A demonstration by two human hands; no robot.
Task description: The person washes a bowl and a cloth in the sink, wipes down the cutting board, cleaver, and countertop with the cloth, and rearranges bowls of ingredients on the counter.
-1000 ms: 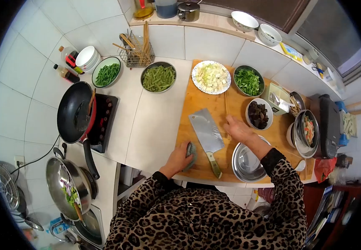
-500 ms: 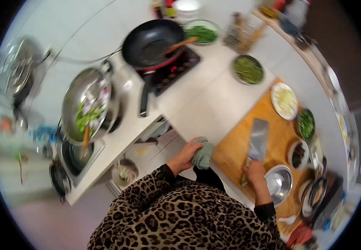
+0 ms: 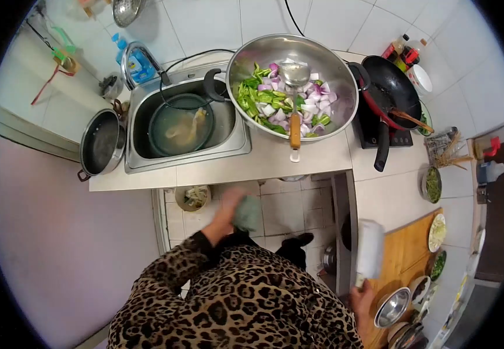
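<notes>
1. Nearest, at 4 o'clock in the view, a wooden board [image 3: 404, 247] lies on the pale counter [image 3: 310, 158]; a metal bowl [image 3: 394, 306] stands on it towards 5 o'clock, and a plate [image 3: 437, 234] of pale pieces is near its far edge.
2. Tiled floor [image 3: 287, 206] shows around the middle, with a bucket [image 3: 209, 198] of scraps at 8 o'clock.
3. Farther off, the sink [image 3: 238, 139] is at 10 o'clock, a dark basin [image 3: 160, 119] inside it; a pot [image 3: 102, 136] is just beside it, nearer 9 o'clock.
4. Between 12 and 1 o'clock, a steel wok [image 3: 345, 70] holds purple-white onion [image 3: 323, 104], green slices [image 3: 249, 99] and a ladle [image 3: 294, 131].
5. At 2 o'clock a black pan [image 3: 388, 81] sits on the hob [image 3: 403, 138]; white tiles [image 3: 199, 26] line the wall beyond.
6. The knife [image 3: 370, 250], at 4 o'clock, has a broad, rectangular blade, pale and blurred. The right hand's [image 3: 361, 298] fingers wrap its handle; whether the blade touches anything, I cannot tell.
7. The cloth [image 3: 247, 213], grey-green and bunched, hangs at 6 o'clock above the floor, clamped in the left hand's [image 3: 223, 218] blurred fingers.
</notes>
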